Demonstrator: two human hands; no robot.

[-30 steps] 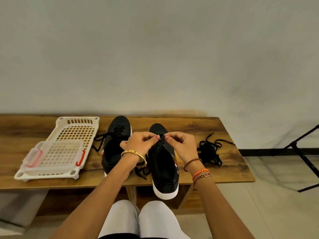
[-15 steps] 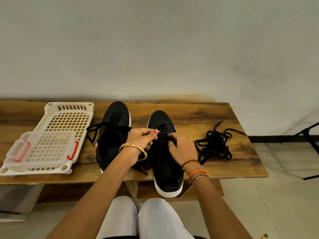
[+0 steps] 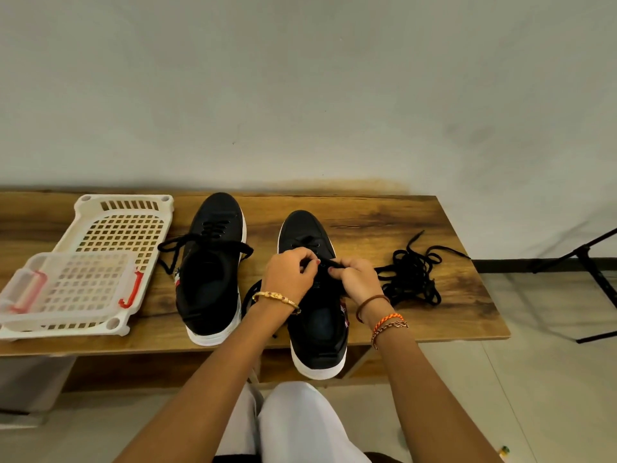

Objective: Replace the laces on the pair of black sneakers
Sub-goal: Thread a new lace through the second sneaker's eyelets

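Over the right sneaker point(image 3: 317, 329), both hands, left hand point(image 3: 288, 275) and right hand point(image 3: 355, 279), pinch its lace point(image 3: 325, 263).

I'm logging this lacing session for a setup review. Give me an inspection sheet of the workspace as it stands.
Surface: wooden bench, against a plain wall.
Job's things: left sneaker laced near the toe, its lace ends loose; right sneaker, heel over the bench's front edge; loose pile of black laces to its right.
Clutter: white plastic basket with a smaller clear tray lying on it.
Hands: left hand and right hand pinch the lace over the right sneaker's tongue.
Cables: nothing seen.
Surroundings: black stand legs on the floor at right.
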